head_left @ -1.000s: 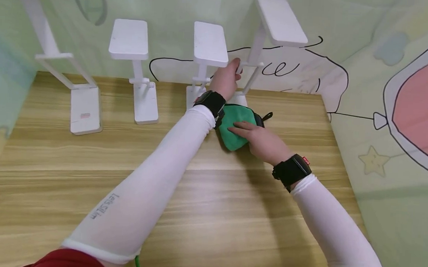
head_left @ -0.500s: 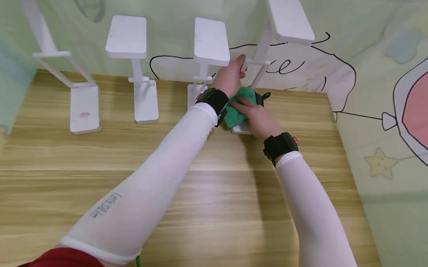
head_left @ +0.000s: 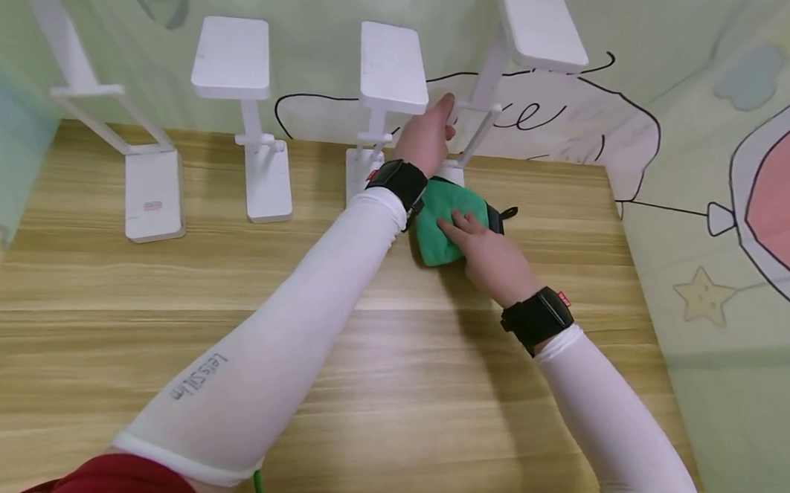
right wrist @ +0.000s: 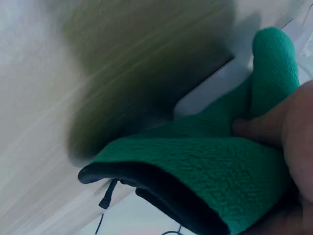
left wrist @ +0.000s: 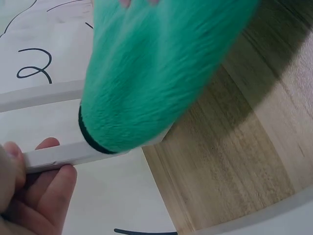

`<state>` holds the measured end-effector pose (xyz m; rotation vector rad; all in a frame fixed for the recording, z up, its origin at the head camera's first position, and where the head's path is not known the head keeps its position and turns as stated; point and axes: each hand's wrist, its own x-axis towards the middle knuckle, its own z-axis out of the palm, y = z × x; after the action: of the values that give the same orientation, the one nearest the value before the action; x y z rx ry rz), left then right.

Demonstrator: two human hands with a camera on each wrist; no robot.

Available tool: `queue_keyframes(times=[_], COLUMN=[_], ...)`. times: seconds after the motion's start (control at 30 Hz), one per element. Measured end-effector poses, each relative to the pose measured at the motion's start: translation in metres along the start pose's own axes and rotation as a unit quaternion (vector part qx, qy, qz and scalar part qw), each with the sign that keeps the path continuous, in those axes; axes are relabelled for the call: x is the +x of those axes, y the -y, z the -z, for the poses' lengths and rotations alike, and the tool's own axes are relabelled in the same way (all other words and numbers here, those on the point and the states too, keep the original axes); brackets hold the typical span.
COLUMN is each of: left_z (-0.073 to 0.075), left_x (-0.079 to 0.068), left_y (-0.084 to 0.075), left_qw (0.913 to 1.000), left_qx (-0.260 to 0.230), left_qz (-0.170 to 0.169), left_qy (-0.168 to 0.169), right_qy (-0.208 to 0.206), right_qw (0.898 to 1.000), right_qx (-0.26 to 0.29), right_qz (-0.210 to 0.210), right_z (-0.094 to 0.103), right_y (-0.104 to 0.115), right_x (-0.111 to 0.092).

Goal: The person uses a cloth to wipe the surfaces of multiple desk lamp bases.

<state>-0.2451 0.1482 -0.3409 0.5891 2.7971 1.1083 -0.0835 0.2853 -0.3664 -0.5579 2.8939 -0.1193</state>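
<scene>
A white folding phone stand, the rightmost [head_left: 544,23] in the head view, stands near the wall. My left hand [head_left: 424,140] grips its raised bracket; in the left wrist view the fingers curl round a white bar [left wrist: 61,155]. My right hand [head_left: 497,267] holds a green plush cleaning cloth [head_left: 435,241] with black edging and a small black loop. The cloth lies over the stand's base, whose back end [head_left: 454,174] shows behind it. In the right wrist view fingers press into the bunched cloth [right wrist: 195,156], above a white base edge [right wrist: 210,93].
Three more white stands line the back: one beside my left hand [head_left: 394,68], one left of it [head_left: 232,59], and a taller one [head_left: 156,197] at far left. The wooden tabletop [head_left: 387,395] spreads in front. Printed fabric walls [head_left: 713,181] enclose the back and sides.
My right hand moved the cloth back along the stand's base toward the wall, uncovering its front end, then drew it forward again. The left hand keeps its grip on the stand.
</scene>
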Motion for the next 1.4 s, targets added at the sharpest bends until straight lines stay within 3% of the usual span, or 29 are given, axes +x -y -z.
queue_keyframes(times=[0.23, 0.43, 0.6, 0.73, 0.9, 1.13, 1.23, 1.4], left_z=[-0.004, -0.004, -0.006, -0.005, -0.003, -0.003, -0.004, -0.007], left_x=[-0.001, 0.000, 0.000, 0.001, 0.002, 0.000, -0.001, -0.001], left_y=[-0.007, -0.009, -0.008, -0.004, 0.001, 0.000, -0.001, -0.002], left_qw=[0.9999, 0.9999, 0.9999, 0.9998, 0.9996, 0.9991, 0.9987, 0.9986], left_qx=[0.007, 0.009, 0.009, 0.019, 0.026, 0.038, 0.045, 0.047], left_qz=[-0.008, -0.003, -0.005, -0.007, 0.006, 0.014, 0.015, 0.017], left_qy=[0.002, 0.008, 0.013, 0.002, -0.003, -0.016, -0.017, -0.014], right_qy=[0.022, -0.027, -0.053, -0.043, -0.028, 0.037, 0.053, 0.025], right_qw=[0.998, 0.997, 0.998, 0.999, 0.999, 0.998, 0.998, 0.997], right_qx=[0.033, 0.048, 0.030, 0.029, 0.033, 0.042, 0.041, 0.055], right_qz=[0.039, 0.053, 0.024, -0.004, -0.012, -0.013, 0.008, 0.051], right_z=[0.004, 0.006, 0.003, 0.003, 0.001, 0.008, 0.010, 0.008], right_y=[0.002, -0.015, -0.026, -0.024, -0.021, -0.006, -0.001, -0.003], right_x=[-0.001, 0.028, 0.042, 0.038, 0.017, -0.006, -0.004, 0.018])
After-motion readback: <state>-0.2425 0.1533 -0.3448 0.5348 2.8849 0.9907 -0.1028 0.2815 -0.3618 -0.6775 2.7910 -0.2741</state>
